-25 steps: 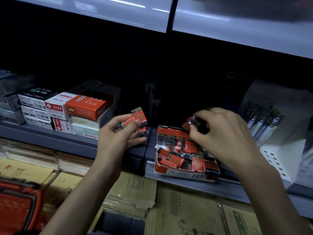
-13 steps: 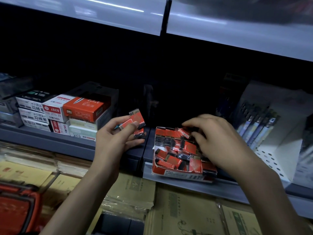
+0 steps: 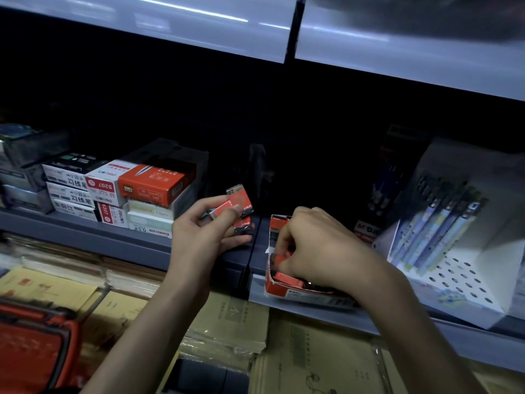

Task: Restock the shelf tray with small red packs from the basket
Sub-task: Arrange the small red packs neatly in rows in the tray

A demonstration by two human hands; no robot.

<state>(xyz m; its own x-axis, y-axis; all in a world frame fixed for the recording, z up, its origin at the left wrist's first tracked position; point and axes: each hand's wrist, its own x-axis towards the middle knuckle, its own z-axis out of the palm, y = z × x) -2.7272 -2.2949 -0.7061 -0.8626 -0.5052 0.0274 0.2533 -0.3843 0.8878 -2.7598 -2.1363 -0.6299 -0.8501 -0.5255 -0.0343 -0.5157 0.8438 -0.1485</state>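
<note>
The left hand grips a few small red packs above the front edge of the shelf. Just to its right, the right hand curls down into the red tray, fingertips among the packs there. Whether it pinches one is hidden. The red basket sits below the shelf at the left.

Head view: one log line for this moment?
left hand holds small red packs | right hand fingers curled in red tray, grip unclear | red basket lower left

The person's two arms are bare as far as they show. The left hand and right hand are bare too.
</note>
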